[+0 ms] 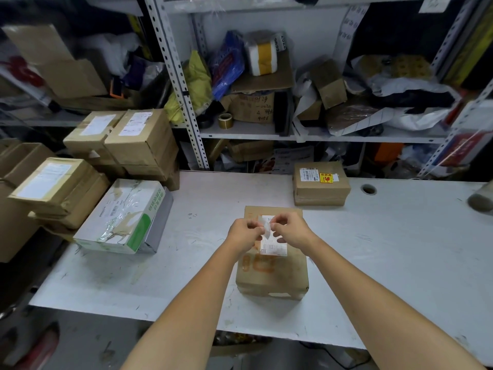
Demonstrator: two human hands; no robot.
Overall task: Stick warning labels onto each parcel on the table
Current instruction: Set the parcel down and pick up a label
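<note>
A brown cardboard parcel [272, 271] with a white shipping label lies on the white table [400, 263] right in front of me. Above its far half, my left hand [244, 233] and my right hand [289, 229] both pinch a small pale, translucent piece of label paper [266, 227] between their fingertips. The paper is blurred, so its print does not show. Farther back on the table stands another brown parcel [321, 184] with a yellow and red warning label [326, 178] stuck on its top beside a barcode label.
A white and green carton [122, 217] lies at the table's left end, with stacked brown boxes [141, 140] behind and beside it. Cluttered metal shelves [266, 84] rise behind the table. A cable hole [368, 189] and a tape roll [481, 200] are at the right.
</note>
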